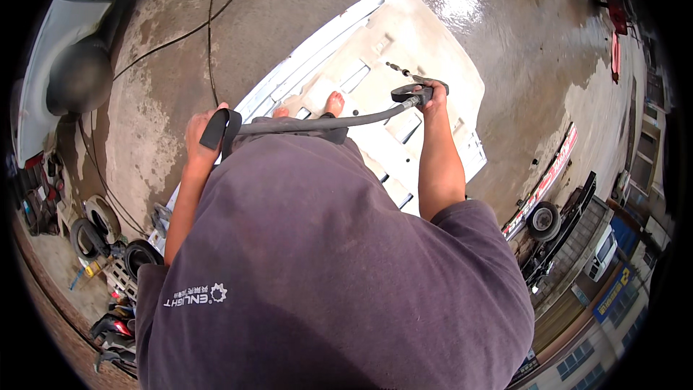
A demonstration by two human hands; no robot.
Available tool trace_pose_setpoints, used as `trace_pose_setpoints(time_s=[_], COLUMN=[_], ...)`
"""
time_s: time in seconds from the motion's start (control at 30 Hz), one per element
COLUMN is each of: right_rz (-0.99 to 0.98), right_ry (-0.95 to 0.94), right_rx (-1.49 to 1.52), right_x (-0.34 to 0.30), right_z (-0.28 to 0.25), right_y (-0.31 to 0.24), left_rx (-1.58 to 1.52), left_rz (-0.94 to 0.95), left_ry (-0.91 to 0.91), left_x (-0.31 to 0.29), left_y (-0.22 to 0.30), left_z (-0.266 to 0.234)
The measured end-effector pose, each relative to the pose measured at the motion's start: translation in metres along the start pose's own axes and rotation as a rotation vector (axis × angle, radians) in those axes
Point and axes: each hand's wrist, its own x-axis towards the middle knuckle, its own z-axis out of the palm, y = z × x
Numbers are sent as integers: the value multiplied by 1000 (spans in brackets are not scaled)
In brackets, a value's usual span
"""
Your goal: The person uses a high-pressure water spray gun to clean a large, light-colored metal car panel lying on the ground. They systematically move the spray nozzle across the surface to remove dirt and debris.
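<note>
My right hand (434,95) is closed around the handle of a black spray gun (408,94), whose short nozzle (398,69) points away to the upper left. From the gun's rear a thick grey hose (325,123) runs leftward across my front. At its other end my left hand (200,132) is closed beside a wide black strap (220,128); the fingers are partly hidden, but they seem to grip the hose. Beneath both hands lies a large white panel (440,50), stepped and slotted like a vehicle part, with dirty beige patches. No spray can be made out.
A thin black hose (209,36) loops over the wet concrete floor (289,0) at the far left. Along the left stand a white vehicle (43,65) and several tyres (102,218). On the right are a red-and-white board (548,173), a wheel (543,221) and a truck (600,254).
</note>
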Motion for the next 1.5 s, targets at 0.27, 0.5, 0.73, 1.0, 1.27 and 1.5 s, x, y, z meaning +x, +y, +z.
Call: trace_pose_setpoints(time_s=[0.27,0.5,0.73,1.0,1.27,1.5], right_rz=[-10,-60,-19,19,15,34], right_ry=[-10,12,-9,23,36,-6], right_rx=[55,-6,17,40,-8,-14], right_x=[-4,-14,-27,-28,-28,-27], right_z=[20,32,44,32,31,40], right_y=[-6,17,20,41,52,43], left_rx=[-6,41,-68,-6,102,60], left_rz=[239,114,52,160,204,130], left_ry=[120,108,83,95,131,100], left_x=[3,-2,-8,-14,-16,-19], left_y=[-26,-28,-31,-41,-49,-56], left_z=[-2,-20,-20,-25,-25,-19])
